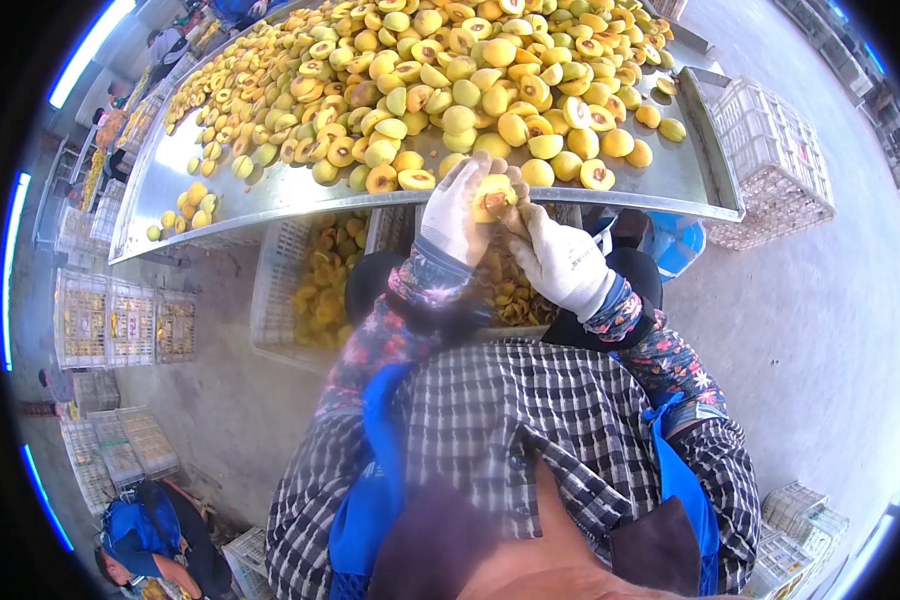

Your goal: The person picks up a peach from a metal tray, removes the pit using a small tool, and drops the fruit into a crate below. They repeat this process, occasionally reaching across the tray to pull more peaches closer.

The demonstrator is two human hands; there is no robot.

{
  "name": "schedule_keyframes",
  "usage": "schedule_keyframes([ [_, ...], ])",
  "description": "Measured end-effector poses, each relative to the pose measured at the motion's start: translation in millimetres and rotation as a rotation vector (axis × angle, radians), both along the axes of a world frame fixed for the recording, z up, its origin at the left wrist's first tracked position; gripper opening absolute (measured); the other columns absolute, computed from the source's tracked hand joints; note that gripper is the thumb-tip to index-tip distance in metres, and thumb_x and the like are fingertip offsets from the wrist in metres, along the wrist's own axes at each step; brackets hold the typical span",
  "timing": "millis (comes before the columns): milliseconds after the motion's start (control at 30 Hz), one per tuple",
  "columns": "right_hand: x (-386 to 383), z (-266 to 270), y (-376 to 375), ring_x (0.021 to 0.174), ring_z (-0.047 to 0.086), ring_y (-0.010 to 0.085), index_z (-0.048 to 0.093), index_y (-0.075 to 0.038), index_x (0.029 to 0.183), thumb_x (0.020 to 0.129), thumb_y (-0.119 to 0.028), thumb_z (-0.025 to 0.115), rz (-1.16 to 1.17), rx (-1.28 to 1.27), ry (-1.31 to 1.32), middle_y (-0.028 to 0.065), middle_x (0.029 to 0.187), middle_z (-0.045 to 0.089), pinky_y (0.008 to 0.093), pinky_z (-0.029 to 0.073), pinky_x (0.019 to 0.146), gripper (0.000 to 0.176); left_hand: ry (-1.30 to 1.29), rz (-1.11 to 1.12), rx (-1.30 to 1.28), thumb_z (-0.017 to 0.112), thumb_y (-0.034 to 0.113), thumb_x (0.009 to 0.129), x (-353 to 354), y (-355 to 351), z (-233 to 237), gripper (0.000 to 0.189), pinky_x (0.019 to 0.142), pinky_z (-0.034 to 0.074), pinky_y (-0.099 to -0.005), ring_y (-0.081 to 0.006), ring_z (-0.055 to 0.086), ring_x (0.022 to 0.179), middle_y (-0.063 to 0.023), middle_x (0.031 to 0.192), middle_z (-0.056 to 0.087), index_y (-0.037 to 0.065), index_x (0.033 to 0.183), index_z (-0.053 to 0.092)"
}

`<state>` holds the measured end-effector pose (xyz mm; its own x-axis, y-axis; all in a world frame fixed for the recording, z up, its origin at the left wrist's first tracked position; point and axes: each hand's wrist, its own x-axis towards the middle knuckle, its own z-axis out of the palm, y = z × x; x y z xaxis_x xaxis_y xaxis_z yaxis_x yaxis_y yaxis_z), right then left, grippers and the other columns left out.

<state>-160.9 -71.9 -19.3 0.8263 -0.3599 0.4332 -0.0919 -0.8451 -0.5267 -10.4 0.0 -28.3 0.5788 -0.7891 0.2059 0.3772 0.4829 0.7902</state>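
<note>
A halved yellow peach (494,199), cut face up with a brownish centre, is in my left hand (454,212). That hand wears a white glove, and its fingers are wrapped round the fruit. My right hand (562,262), gloved in white too, is closed at the right side of the peach half. Its fingertips are stained and meet the fruit; whatever they may grip is hidden. Just beyond both hands lies a large heap of yellow peach halves (460,95) on a metal table (300,205).
Below the table's raised front edge, a white crate (270,290) holds peach halves, and another container holds peels or scraps (510,290). Stacked white crates (770,165) stand right of the table, beside a blue object (673,240). More crates (125,320) and a bending person (160,535) are on the left.
</note>
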Motion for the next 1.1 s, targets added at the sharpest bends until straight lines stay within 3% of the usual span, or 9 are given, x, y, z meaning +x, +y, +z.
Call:
schedule_keyframes([
  [267, -2.3, -0.4, 2.8, 0.082, 0.061, 0.0326, 0.039, 0.007, 0.131, 0.101, -0.028, 0.045, 0.209, 0.789, 0.069, 0.0221, 0.092, 0.059, 0.0365, 0.048, 0.074, 0.046, 0.362, -0.111, 0.139, 0.051, 0.025, 0.1, 2.5, 0.0, 10.2, 0.034, 0.091, 0.054, -0.0428, -0.032, 0.064, 0.102, -0.0192, 0.116, 0.062, 0.001, 0.123, 0.052],
  [333, -2.5, 0.6, 3.5, 0.084, 0.062, 0.0305, 0.042, 0.005, 0.129, 0.1, -0.028, 0.047, 0.168, 0.636, 0.073, 0.021, 0.094, 0.06, 0.0376, 0.049, 0.077, 0.044, 0.326, -0.085, 0.183, 0.051, 0.026, 0.1, -1.0, 1.2, 15.5, 0.034, 0.09, 0.054, -0.0439, -0.0333, 0.063, 0.104, -0.0204, 0.117, 0.061, 0.001, 0.123, 0.052],
  [467, -3.3, -6.2, -4.1, 0.082, 0.063, 0.0282, 0.043, 0.003, 0.129, 0.1, -0.03, 0.049, 0.226, 0.513, 0.077, 0.0158, 0.09, 0.062, 0.0393, 0.05, 0.078, 0.044, -0.347, -0.094, 0.152, 0.048, 0.028, 0.101, 10.5, 7.3, 5.8, 0.037, 0.091, 0.054, -0.0468, -0.0354, 0.064, 0.104, -0.0226, 0.119, 0.06, 0.001, 0.125, 0.052],
  [600, -1.9, 9.5, 9.5, 0.043, 0.043, 0.0127, 0.053, -0.006, 0.111, 0.102, -0.038, 0.048, 0.366, 1.755, 0.059, -0.0017, 0.061, 0.047, 0.026, 0.034, 0.039, 0.033, 0.197, -0.29, 0.193, 0.05, 0.028, 0.101, 9.0, 4.6, 15.4, 0.038, 0.087, 0.056, -0.0474, -0.0354, 0.067, 0.097, -0.0226, 0.111, 0.063, -0.003, 0.123, 0.051],
  [633, -2.1, 12.9, 12.6, 0.038, 0.028, 0.0064, 0.054, -0.01, 0.103, 0.102, -0.042, 0.048, 0.34, 1.861, 0.063, -0.0062, 0.056, 0.037, 0.0215, 0.019, 0.035, 0.032, 0.292, -0.284, 0.188, 0.051, 0.027, 0.101, 5.6, 3.5, 15.2, 0.037, 0.086, 0.057, -0.0474, -0.0358, 0.067, 0.096, -0.0223, 0.109, 0.064, -0.003, 0.123, 0.051],
  [767, -12.8, 3.1, 6.4, 0.039, 0.028, 0.0062, 0.055, -0.008, 0.106, 0.101, -0.042, 0.048, 0.6, 2.191, 0.083, -0.0064, 0.055, 0.035, 0.0226, 0.02, 0.036, 0.035, 0.493, -0.309, 0.099, 0.054, 0.025, 0.099, 1.0, -5.4, -0.8, 0.035, 0.082, 0.059, -0.0476, -0.0356, 0.067, 0.091, -0.0204, 0.103, 0.065, -0.003, 0.12, 0.053],
  [900, -24.8, -3.0, -6.9, 0.044, 0.043, 0.0107, 0.058, -0.006, 0.11, 0.102, -0.031, 0.049, 0.332, 1.715, 0.305, -0.003, 0.062, 0.048, 0.0249, 0.033, 0.04, 0.028, 0.318, -0.144, 0.168, 0.054, 0.023, 0.099, 10.6, 0.3, -9.0, 0.03, 0.08, 0.058, -0.0449, -0.0294, 0.068, 0.09, -0.0173, 0.101, 0.067, -0.004, 0.112, 0.059],
  [967, -38.5, -39.8, -18.2, 0.069, 0.062, 0.0275, 0.057, -0.005, 0.114, 0.097, -0.02, 0.053, 0.373, 0.305, 0.267, 0.007, 0.077, 0.062, 0.0346, 0.051, 0.065, 0.023, -0.334, 0.036, 0.415, 0.059, 0.023, 0.095, 29.6, 16.0, -23.1, 0.028, 0.08, 0.056, -0.0395, -0.0281, 0.068, 0.087, -0.0148, 0.1, 0.068, 0.0, 0.11, 0.062],
  [1100, -53.4, -37.4, -12.7, 0.093, 0.064, 0.0379, 0.053, -0.004, 0.118, 0.095, -0.023, 0.055, 0.194, 0.373, 0.457, 0.0213, 0.1, 0.066, 0.0422, 0.051, 0.08, 0.03, -1.125, 0.401, 1.119, 0.068, 0.037, 0.086, 84.6, 83.4, 17.4, 0.042, 0.088, 0.05, -0.038, -0.0293, 0.065, 0.097, -0.0127, 0.107, 0.067, 0.008, 0.115, 0.064],
])
